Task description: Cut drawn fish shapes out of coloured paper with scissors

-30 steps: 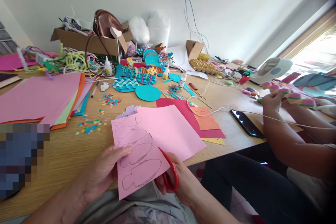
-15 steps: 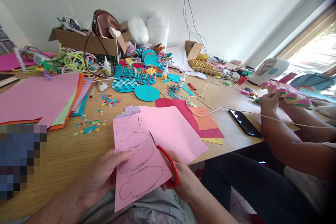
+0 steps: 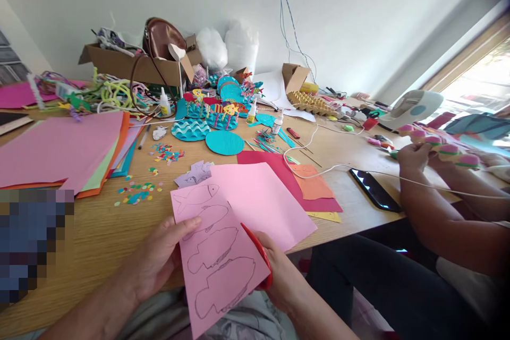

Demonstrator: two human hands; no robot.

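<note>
My left hand (image 3: pixel 163 247) grips a strip of pink paper (image 3: pixel 217 271) by its left side, thumb on top. Several fish outlines are drawn on it in dark line. On the strip's right side my right hand (image 3: pixel 274 260) is closed around red-handled scissors (image 3: pixel 257 244). Most of the blades and the lower handle are hidden behind the strip. Beyond it a larger pink sheet (image 3: pixel 258 191) lies on the table, over a red sheet (image 3: pixel 247 156). Purple paper pieces with drawn shapes (image 3: pixel 194 173) sit just above the strip.
Stacked coloured paper (image 3: pixel 71 149) and confetti dots (image 3: pixel 139 193) lie to the left. Turquoise paper ovals (image 3: pixel 224 142), glue bottles (image 3: pixel 164 102) and a white cable (image 3: pixel 338 164) are farther back. At right are a phone (image 3: pixel 374 189) and another person's hands (image 3: pixel 414 159) holding a pink-and-green craft piece (image 3: pixel 448 150).
The pink strip has tilted and shifted slightly right and down. The scissors have turned, and their blade, visible before above the strip's edge, is now mostly hidden. Both hands keep their hold.
</note>
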